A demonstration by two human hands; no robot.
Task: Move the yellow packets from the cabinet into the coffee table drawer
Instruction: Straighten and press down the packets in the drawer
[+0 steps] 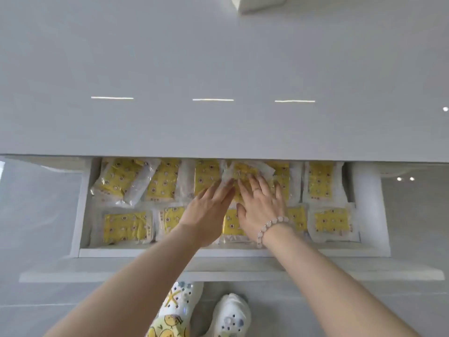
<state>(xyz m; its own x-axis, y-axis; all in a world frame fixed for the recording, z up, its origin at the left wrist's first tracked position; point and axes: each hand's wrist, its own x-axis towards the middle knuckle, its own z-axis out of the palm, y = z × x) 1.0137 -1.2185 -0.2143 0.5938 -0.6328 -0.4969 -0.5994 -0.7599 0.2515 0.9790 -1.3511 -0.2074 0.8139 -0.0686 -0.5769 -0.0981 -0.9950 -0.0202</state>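
Drawer (pixel 170 252) of the coffee table, pulled out toward the viewer and seen from above. Its rear part is hidden under the front edge of the glossy white tabletop (pixel 218 69), which overhangs the far ends of the back row of contents.

Yellow packets (pixel 126 227) in clear wrappers cover the drawer floor in two rows, side by side and partly overlapping. The outermost ones lie near the left and right walls, and the front row sits just behind the front wall. Little bare floor shows between them.

One crumpled packet (pixel 243 170) lies on top of the back row near the centre, its far end at the tabletop edge. The left hand (pixel 209 207) and right hand (pixel 261 207) lie side by side, fingers straight and extended, with the fingertips pressing flat on this upper packet. Neither hand curls round or pinches anything. Whether the palms touch the front row beneath them cannot be told.

A beaded bracelet (pixel 272 224) circles the right wrist and a ring (pixel 256 190) shows on one right finger. Both forearms cross the front wall near its middle.

Two white shoes (pixel 230 314) stand on the grey floor (pixel 36 203) below the drawer front. A white object (pixel 260 3) sits at the far tabletop edge, cut off by the frame.
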